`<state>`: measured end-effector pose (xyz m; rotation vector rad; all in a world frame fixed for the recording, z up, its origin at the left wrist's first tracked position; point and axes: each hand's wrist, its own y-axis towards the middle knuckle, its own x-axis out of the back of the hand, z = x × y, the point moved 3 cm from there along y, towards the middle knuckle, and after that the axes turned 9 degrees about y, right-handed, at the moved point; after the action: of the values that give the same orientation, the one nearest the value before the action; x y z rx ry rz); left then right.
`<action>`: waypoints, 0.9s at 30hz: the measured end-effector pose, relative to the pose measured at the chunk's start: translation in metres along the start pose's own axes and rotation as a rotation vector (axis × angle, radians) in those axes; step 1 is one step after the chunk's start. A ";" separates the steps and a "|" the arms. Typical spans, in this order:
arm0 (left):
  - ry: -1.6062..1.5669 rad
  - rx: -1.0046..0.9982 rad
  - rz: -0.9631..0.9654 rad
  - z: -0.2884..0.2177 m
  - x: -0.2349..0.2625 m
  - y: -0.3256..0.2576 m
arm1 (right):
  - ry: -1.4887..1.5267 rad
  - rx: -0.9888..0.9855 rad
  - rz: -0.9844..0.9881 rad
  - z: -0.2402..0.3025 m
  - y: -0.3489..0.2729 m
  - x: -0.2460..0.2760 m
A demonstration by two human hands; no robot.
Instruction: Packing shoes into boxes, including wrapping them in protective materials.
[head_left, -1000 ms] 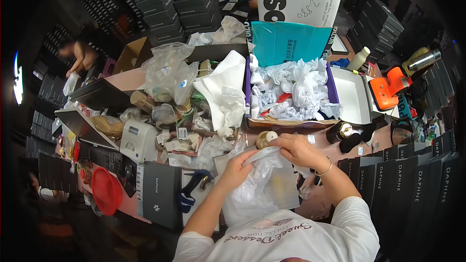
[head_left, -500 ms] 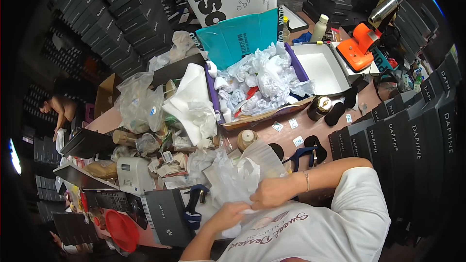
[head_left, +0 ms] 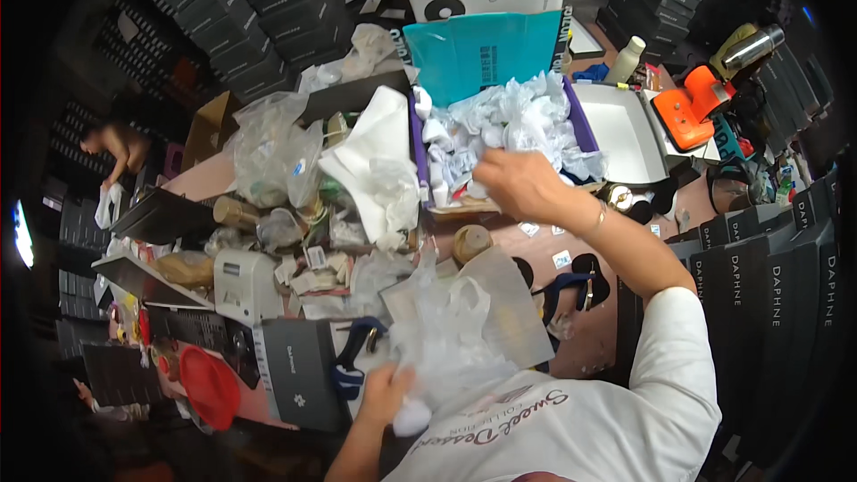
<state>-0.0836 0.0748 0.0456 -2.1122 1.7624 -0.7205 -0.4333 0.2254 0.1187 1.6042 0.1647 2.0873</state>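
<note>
Storage space surrounded the work position, with stacks of dark boxes [head_left: 768, 295] between 3 and 4 o'clock and further stacks at 10 o'clock. Clock positions are taken from the centre of the view. The pink desk [head_left: 591, 339] carried all working items.

A purple-edged box [head_left: 417, 153] stood at 1 o'clock, filled with crumpled white wrappings [head_left: 536, 116]. A translucent plastic bag [head_left: 453, 326] lay near 6 o'clock, in front of the person's shirt, beside a frosted sheet [head_left: 516, 290].

The hands were set well apart. The right hand [head_left: 522, 183], at 2 o'clock, was positioned over the near edge of the box, fingers curled; whether it held a wrapping could not be determined. The left hand [head_left: 386, 394], between 6 and 7 o'clock, was partly closed and blurred beside the bag; its grip could not be confirmed. One navy sandal [head_left: 564, 282] lay at 4 o'clock; another navy sandal [head_left: 349, 381] lay at 7 o'clock. A small white wad [head_left: 412, 417] was next to the left hand.

Caution: tangled wrappings could have come out as a clump if pulled. Sideways left-hand motion could have dragged the light bag. A lowered right forearm [head_left: 629, 245] could have toppled the dark bottle [head_left: 618, 197].
</note>
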 end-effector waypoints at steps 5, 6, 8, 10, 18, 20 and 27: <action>-0.747 -0.205 -0.270 -0.021 -0.026 0.107 | -0.257 -0.124 -0.062 -0.069 0.028 -0.086; -0.782 -0.258 -0.292 -0.019 -0.027 0.115 | -0.203 -0.096 -0.088 -0.054 0.023 -0.096; -0.867 -0.312 -0.330 -0.018 -0.025 0.117 | 0.151 -0.106 -0.125 -0.011 0.027 -0.088; -0.878 -0.332 -0.361 -0.016 -0.032 0.114 | 0.922 -0.417 0.042 0.043 -0.002 -0.082; -0.886 -0.424 -0.611 -0.019 -0.030 0.095 | 1.312 -0.738 0.132 0.157 -0.110 -0.127; -1.039 -0.363 -0.621 -0.007 -0.033 0.093 | 0.843 -0.329 -0.180 0.152 -0.114 -0.104; -1.101 -0.326 -0.693 0.023 -0.013 0.069 | 0.624 -0.136 0.098 0.191 -0.169 -0.077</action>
<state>-0.1296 0.0713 -0.0119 -2.5280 0.5657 0.6118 -0.1885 0.2986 0.0430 0.8571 0.1492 2.5531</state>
